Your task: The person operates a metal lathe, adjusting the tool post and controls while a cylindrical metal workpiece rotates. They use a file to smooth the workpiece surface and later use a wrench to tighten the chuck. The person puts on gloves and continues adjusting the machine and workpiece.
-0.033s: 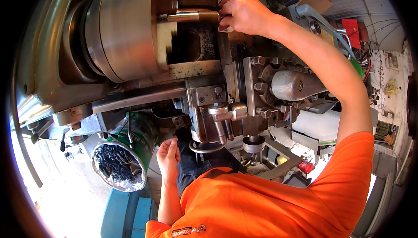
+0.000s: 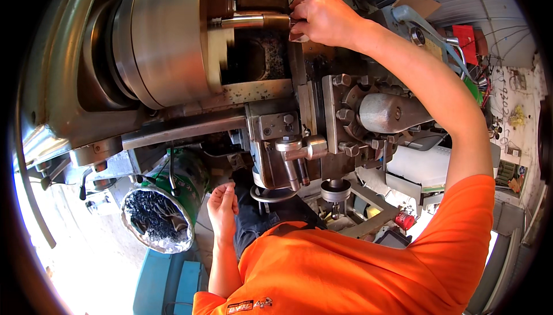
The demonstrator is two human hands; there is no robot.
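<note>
At the upper left a large lathe chuck looks blurred at its jaws, as if spinning. A shiny round metal shaft sticks out of it to the right. My right hand is closed at the shaft's free end, fingers wrapped about a small folded scrap of pale sheet, perhaps sandpaper, pressed against the shaft. The fingers hide most of that end. Low in front of me, my left hand is held closed near my waist, with nothing visible in it, apart from the machine.
Below my right arm stands the tool post with several bolts and a rounded grey handle. The carriage handwheel is close to my left hand. A green drum of dark metal chips stands lower left, beside a blue box.
</note>
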